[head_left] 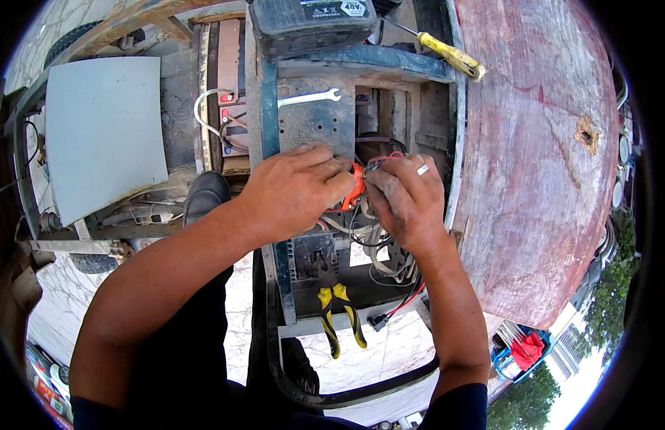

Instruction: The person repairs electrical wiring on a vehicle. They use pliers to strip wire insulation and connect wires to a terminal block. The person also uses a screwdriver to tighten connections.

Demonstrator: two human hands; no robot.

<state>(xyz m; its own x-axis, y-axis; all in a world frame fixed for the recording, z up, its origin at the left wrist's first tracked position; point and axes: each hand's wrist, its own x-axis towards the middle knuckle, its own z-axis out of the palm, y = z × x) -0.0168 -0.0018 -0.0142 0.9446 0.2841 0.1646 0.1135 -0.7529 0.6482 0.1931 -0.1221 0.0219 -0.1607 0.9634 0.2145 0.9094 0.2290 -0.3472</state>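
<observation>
Over an opening in a metal frame, my left hand (296, 190) closes its fingers on a bright orange piece (357, 185), whose kind is mostly hidden by the fingers. Close beside it, my right hand (410, 204) is closed in a pinch around thin wires at the orange piece's right side; the fingertips are partly covered. A red wire (386, 157) rises behind the right fingers. Beneath both hands, a tangle of grey and black cables (381, 247) hangs in the opening. Yellow-and-black pliers (332, 304) rest below, jaws on a black finned box (304, 258).
An open-end wrench (309, 98) lies on the frame's metal plate. A dark battery case (311, 29) sits at the far side, with a yellow-handled screwdriver (450, 56) beside it. A worn reddish board (533, 158) spans the right; a grey panel (107, 136) leans left.
</observation>
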